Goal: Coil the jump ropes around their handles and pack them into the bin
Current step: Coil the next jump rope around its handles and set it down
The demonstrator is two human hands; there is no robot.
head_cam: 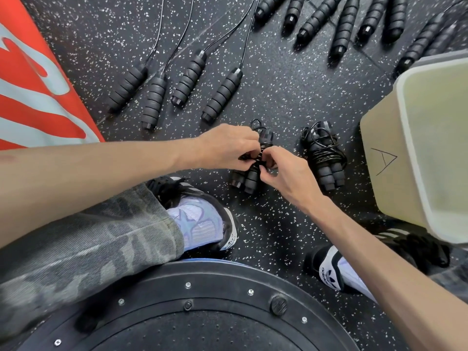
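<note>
Item: bin (pixel 379 158), marked "A", standing at the right; its interior is looking empty, though its far part is running out of frame. Just left of it, one coiled rope (pixel 325 158) is lying finished. Further left, the left hand (pixel 225 145) and right hand (pixel 286 173) are both pinching the rope bundle (pixel 249 177), fingers hiding the cord end. Beyond, uncoiled handles (pixel 187 79) are waiting, cords cut off above.
</note>
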